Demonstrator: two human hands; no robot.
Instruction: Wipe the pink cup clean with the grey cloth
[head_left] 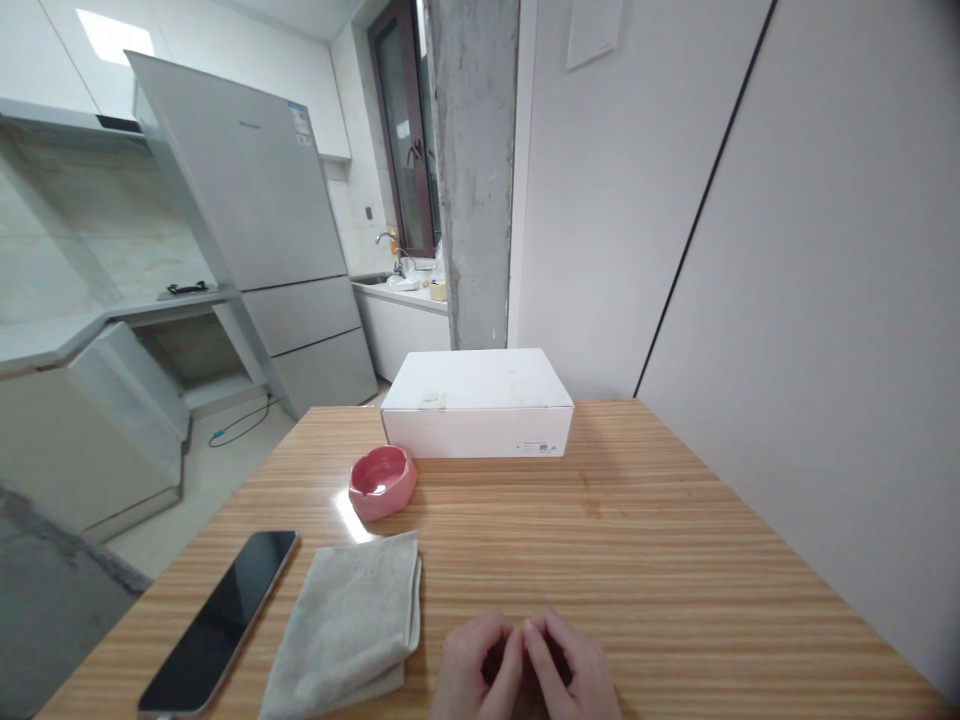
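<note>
My left hand [472,670] and my right hand [574,675] rest together on the wooden table [675,560] at the near edge, fingertips touching and fingers curled inward. Something dark shows between them, too hidden to name. A folded grey cloth [349,625] lies just left of my left hand. A black phone [221,620] lies face up further left. A pink ashtray [382,481] sits behind the cloth. A closed white box [478,403] stands at the far side of the table.
A white wall [825,300] runs along the table's right side. A grey fridge [262,220], kitchen counters and a concrete pillar [472,170] stand beyond the table. A cable lies on the floor at left.
</note>
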